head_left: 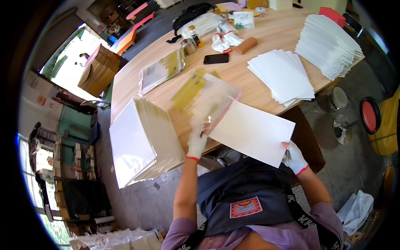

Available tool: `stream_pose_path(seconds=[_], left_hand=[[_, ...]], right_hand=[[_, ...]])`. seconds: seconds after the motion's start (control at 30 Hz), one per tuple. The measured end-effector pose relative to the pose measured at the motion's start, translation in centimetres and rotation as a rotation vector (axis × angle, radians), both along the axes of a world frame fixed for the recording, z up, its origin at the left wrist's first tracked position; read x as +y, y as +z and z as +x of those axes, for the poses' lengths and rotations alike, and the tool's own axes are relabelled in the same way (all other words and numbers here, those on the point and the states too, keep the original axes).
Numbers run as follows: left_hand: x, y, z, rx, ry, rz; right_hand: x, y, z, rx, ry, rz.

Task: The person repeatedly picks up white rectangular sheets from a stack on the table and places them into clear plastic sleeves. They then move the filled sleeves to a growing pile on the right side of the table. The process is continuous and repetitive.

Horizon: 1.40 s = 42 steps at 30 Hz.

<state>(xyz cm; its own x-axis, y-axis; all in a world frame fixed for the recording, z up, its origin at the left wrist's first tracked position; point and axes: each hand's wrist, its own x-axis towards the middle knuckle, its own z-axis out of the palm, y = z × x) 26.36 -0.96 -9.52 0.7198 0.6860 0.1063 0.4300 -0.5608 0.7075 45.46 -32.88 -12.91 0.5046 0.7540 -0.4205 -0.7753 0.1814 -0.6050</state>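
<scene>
My left hand (197,141), in a white glove with bare fingertips, pinches the open edge of a transparent plastic bag (208,100) lying on the table. A white rectangular sheet (252,132) extends from the bag's mouth toward me, its far-left end at the pinkish edge strip. Gloved the same way, my right hand (295,158) grips the sheet by its near right edge, thumb on top. How far the sheet reaches into the bag is hard to tell. Left of my left hand stands a tall stack of bagged white sheets (133,143).
Loose white sheets (281,77) lie at the right, with a high white stack (327,46) behind them. Flat empty bags (162,71), a black phone (216,58), a brown roll (246,46) and a jar (195,35) occupy the wooden table (129,81). A stool (368,116) stands right.
</scene>
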Motion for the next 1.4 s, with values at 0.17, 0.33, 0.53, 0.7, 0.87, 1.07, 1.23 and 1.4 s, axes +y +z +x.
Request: stream_pose_path(seconds=[0.17,0.33,0.53,0.7,0.87,1.07,1.23,1.4], left_hand=[[0.5,-1.2,0.0,-0.144,-0.125,-0.046],[-2.2,0.4,0.4,-0.072,-0.039,0.211],[-4.9,-3.7,-0.2,-0.407,0.107,0.191],[-9.9,-4.6,3.9,-1.053,0.383,-0.751],[-9.2,-10.9,5.9,-0.99,-0.003,-1.884],[-13.4,-15.6,3.3,-0.929,-0.047,-1.848],[-16.6,-13.9,2.9,-0.638,0.535,-1.196],[-13.4,-11.8,-1.1,-0.679,0.162,-1.546]], right_hand=[[0.8,0.1,-0.7,0.026,-0.076,-0.026],[1.4,-1.0,-1.8,0.013,-0.071,0.037],[0.5,2.7,-4.1,0.025,0.022,0.064],[0.0,4.6,-5.8,-0.035,0.003,0.085],[-0.3,5.1,-7.0,-0.074,0.08,0.021],[2.6,2.4,-7.7,-0.05,0.242,-0.188],[11.0,-3.4,-8.7,0.381,-0.05,0.066],[11.2,-2.1,-7.2,0.043,0.45,0.021]])
